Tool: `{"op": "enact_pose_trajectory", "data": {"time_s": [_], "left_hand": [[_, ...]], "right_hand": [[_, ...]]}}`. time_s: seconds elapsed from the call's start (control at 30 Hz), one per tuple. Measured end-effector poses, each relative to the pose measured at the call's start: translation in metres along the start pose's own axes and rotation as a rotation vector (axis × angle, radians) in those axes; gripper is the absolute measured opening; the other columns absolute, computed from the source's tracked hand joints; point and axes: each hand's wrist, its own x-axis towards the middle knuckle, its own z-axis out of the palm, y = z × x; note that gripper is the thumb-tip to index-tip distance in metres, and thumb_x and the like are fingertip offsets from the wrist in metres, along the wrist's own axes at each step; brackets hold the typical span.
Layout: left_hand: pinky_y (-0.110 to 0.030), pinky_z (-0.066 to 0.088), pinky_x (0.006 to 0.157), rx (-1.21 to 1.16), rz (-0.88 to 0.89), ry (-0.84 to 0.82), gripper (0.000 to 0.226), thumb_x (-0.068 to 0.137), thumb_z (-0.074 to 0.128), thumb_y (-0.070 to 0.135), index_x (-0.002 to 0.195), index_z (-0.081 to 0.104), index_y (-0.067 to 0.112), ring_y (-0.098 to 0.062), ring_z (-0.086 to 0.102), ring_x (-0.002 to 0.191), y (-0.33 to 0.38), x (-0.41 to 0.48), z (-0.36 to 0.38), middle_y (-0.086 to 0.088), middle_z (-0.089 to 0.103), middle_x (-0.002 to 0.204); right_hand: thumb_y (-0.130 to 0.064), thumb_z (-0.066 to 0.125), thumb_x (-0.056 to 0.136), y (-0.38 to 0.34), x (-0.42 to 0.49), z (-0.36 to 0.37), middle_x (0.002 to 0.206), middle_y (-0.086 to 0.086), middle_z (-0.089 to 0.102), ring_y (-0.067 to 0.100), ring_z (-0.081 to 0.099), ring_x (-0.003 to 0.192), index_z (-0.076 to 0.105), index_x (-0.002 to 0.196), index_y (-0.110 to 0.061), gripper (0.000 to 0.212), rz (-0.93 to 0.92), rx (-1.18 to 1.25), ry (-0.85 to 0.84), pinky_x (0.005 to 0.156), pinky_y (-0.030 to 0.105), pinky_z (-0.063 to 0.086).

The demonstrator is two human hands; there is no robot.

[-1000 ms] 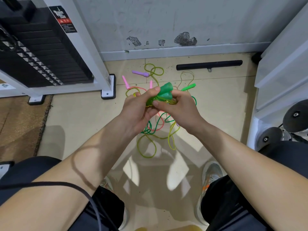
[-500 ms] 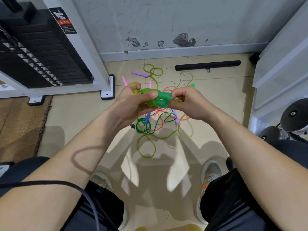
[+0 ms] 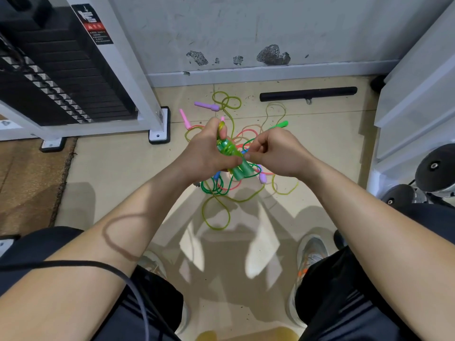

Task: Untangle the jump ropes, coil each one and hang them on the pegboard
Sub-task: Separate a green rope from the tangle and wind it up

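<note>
A weight-stack machine [image 3: 61, 70] is seen at the left. On the tiled floor [image 3: 110, 163] the tangled jump ropes [image 3: 216, 191] are spread. Above them the left hand [image 3: 204, 153] is wrapped, fingers curled, round the green handles [image 3: 237, 168], whose right edge is pinched by the right hand [image 3: 275, 153] fingers.

A scuffed grey wall [image 3: 246, 25] is meeting beige floor tiles [image 3: 110, 168]; a white-framed weight stack [image 3: 61, 77] is standing left, a black bar [image 3: 307, 93] lying beside the baseboard [image 3: 270, 72].
</note>
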Motion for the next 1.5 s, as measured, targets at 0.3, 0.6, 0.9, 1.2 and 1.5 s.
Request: {"op": "enact_pose_trajectory", "data": {"time_s": [0.3,0.6,0.9,1.2,1.5], "left_hand": [[-0.034,0.044,0.07,0.026,0.08,0.433,0.051,0.073,0.078,0.018,0.088,0.031,0.029,-0.026,0.054,0.084,-0.009,0.005,0.024,-0.005,0.056,0.093],[-0.034,0.059,0.059,-0.807,-0.244,0.545,0.045,0.085,0.078,0.009,0.09,0.035,0.022,-0.041,0.068,0.089,0.001,0.006,0.035,-0.032,0.053,0.128],[-0.05,0.061,0.081,-1.125,-0.388,0.434,0.044,0.088,0.072,-0.002,0.095,0.033,0.017,-0.038,0.073,0.094,0.012,0.001,0.016,-0.028,0.058,0.131],[-0.041,0.061,0.066,-0.811,-0.259,0.016,0.042,0.088,0.069,-0.003,0.098,0.033,0.017,-0.036,0.075,0.087,0.01,-0.003,-0.016,-0.018,0.069,0.108],[-0.046,0.063,0.068,-0.331,-0.132,-0.087,0.052,0.08,0.079,-0.003,0.095,0.033,0.016,-0.03,0.073,0.078,0.013,-0.004,-0.019,-0.014,0.062,0.093]], "right_hand": [[-0.008,0.058,0.094,-0.024,-0.003,0.041,0.06,0.005,0.061,0.016,0.058,0.053,0.068,0.073,-0.007,0.024,0.307,0.715,0.264,0.056,0.029,0.049],[-0.033,0.052,0.102,-0.027,-0.014,0.069,0.052,-0.01,0.044,0.012,0.038,0.046,0.069,0.068,-0.022,0.04,0.338,0.81,0.244,0.054,0.031,0.036],[-0.042,0.058,0.099,-0.013,-0.008,0.046,0.05,-0.017,0.046,0.006,0.039,0.05,0.07,0.077,-0.018,0.035,0.24,0.607,0.008,0.055,0.026,0.033],[-0.025,0.072,0.091,0.008,0.004,0.0,0.076,0.003,0.055,0.013,0.047,0.073,0.075,0.086,-0.018,0.009,-0.053,0.325,-0.248,0.068,0.03,0.039],[-0.025,0.071,0.093,0.003,0.001,-0.007,0.052,-0.019,0.049,0.0,0.042,0.051,0.068,0.066,-0.019,0.028,0.002,0.096,-0.126,0.05,0.011,0.031]]}}
